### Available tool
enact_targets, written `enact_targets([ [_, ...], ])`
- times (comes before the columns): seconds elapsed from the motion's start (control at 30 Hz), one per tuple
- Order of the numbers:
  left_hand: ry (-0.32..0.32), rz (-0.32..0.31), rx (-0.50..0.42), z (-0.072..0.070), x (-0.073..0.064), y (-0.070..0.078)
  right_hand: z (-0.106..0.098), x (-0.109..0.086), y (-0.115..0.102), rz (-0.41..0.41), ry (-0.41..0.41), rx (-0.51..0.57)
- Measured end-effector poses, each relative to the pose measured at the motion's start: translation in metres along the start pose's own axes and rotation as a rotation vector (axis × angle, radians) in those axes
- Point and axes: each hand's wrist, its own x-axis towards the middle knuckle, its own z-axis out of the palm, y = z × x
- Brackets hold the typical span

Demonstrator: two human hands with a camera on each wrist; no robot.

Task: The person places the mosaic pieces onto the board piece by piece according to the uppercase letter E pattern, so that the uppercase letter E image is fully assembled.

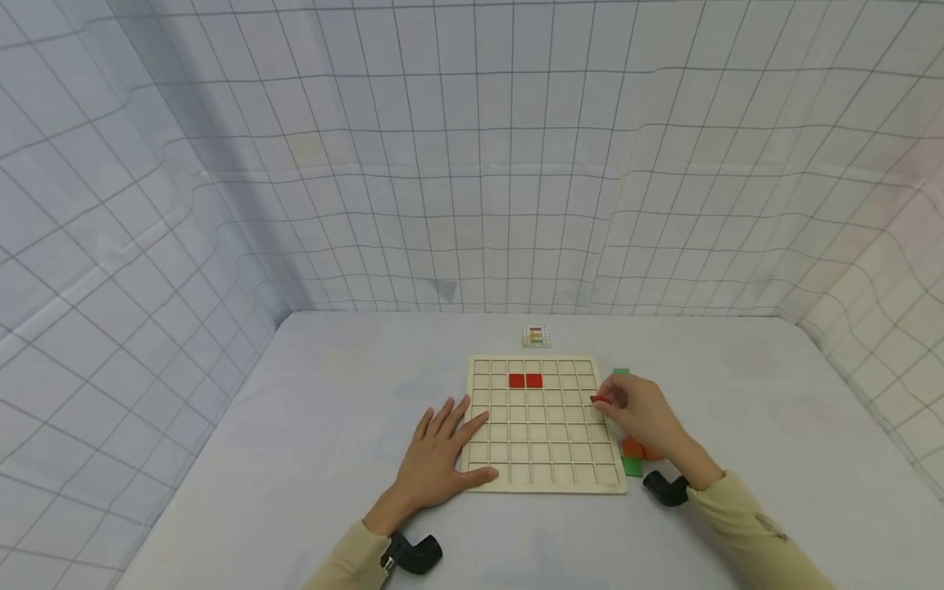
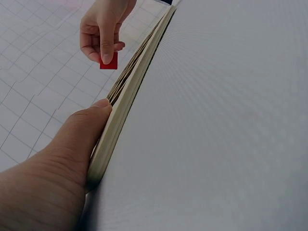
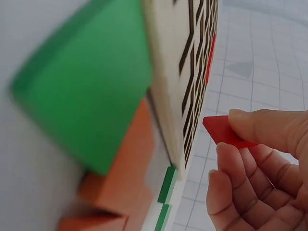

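A cream grid board [image 1: 546, 483] with square compartments lies on the table. Two red square tiles [image 1: 525, 381] sit side by side in its second row from the far edge. My left hand [image 1: 431, 463] rests over the board's near left corner with fingers spread, and its thumb [image 2: 91, 120] lies on the near rim. Between thumb and fingers my right hand [image 1: 640, 410] pinches a red square tile [image 3: 224, 131], held up over the board's right edge. In the left wrist view the same red tile [image 2: 109, 61] hangs from the fingertips.
Green tiles [image 1: 632, 466] and orange tiles [image 1: 633, 448] lie on the table along the board's right side, partly under my right forearm. Beyond the board's far edge is a small card [image 1: 536, 336] with a coloured grid pattern. Grid-patterned curtains [image 1: 516, 205] surround the table.
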Motion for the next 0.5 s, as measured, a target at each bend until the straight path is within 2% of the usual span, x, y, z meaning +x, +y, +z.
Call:
enact_targets([
  [0.3,0.025,0.017,0.002,0.000,0.000,0.001,0.011,0.022,-0.005,0.003,-0.026,0.049],
  [0.5,0.006,0.009,0.002,-0.002,0.000,0.002,0.019,0.036,-0.010,0.020,-0.045,0.049],
])
